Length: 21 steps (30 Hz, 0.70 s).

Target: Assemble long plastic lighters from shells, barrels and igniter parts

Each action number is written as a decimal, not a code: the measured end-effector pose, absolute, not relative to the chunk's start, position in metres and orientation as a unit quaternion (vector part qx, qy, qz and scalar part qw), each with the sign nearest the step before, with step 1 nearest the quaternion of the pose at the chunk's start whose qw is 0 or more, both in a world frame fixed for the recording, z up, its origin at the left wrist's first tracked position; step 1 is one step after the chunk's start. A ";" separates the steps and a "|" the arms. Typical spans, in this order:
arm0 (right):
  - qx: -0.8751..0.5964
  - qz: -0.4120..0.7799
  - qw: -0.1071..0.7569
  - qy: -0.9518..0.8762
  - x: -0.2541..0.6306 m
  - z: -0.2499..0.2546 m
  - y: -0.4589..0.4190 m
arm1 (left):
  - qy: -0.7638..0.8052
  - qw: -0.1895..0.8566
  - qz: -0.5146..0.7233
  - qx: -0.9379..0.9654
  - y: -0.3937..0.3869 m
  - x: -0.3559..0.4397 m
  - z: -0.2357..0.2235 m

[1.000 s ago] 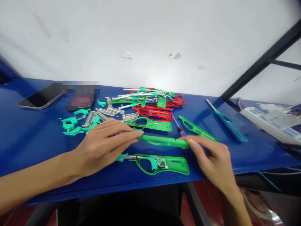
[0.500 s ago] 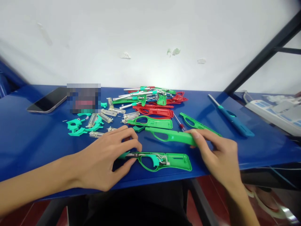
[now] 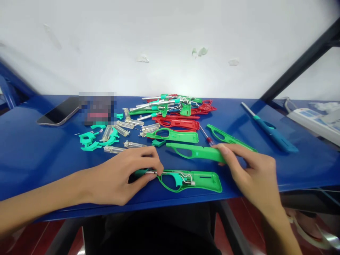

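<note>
My left hand point(image 3: 124, 175) pinches the metal rod end of a green lighter half-shell with inner parts point(image 3: 191, 180) that lies near the table's front edge. My right hand point(image 3: 249, 171) grips the right end of a second green lighter shell point(image 3: 193, 151), held just behind the first one. Both hands rest low over the blue table point(image 3: 34, 156).
A heap of green and red lighter shells and metal tubes point(image 3: 172, 109) lies behind. Teal triggers and clear gas tubes point(image 3: 106, 136) sit to the left, with a phone point(image 3: 58, 111) beyond. A finished blue lighter point(image 3: 271, 131) and a power strip point(image 3: 316, 120) lie to the right.
My left hand left the tip of the upper green shell and came down to pinch the rod of the front shell. My right hand kept its hold on the upper shell.
</note>
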State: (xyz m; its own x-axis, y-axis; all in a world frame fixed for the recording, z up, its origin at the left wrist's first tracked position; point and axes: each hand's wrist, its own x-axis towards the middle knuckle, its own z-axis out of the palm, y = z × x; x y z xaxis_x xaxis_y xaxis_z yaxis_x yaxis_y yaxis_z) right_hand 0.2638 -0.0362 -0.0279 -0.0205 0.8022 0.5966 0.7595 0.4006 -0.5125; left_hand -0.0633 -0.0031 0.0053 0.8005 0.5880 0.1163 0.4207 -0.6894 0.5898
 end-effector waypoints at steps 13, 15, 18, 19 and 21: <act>-0.551 0.039 0.445 -0.705 0.264 -0.025 -0.037 | 0.272 0.251 0.160 0.915 -0.001 -0.067 -0.001; -0.556 0.051 0.449 -0.698 0.264 -0.023 -0.038 | 0.263 0.227 0.167 0.922 -0.001 -0.067 -0.003; -0.563 0.072 0.457 -0.685 0.264 -0.021 -0.040 | 0.260 0.173 0.179 0.933 -0.003 -0.067 -0.004; -0.564 0.078 0.461 -0.681 0.265 -0.021 -0.040 | 0.261 0.154 0.186 0.935 -0.003 -0.067 -0.004; -0.566 0.087 0.469 -0.672 0.266 -0.021 -0.041 | 0.263 0.119 0.206 0.935 -0.005 -0.067 -0.005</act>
State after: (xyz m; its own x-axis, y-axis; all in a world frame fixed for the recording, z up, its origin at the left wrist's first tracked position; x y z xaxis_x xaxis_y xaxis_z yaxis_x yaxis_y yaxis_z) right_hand 0.2659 -0.0410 -0.0208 0.0816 0.8421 0.5330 0.6797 0.3441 -0.6478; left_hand -0.0672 -0.0055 -0.0049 0.7768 0.5405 0.3231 0.4422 -0.8335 0.3311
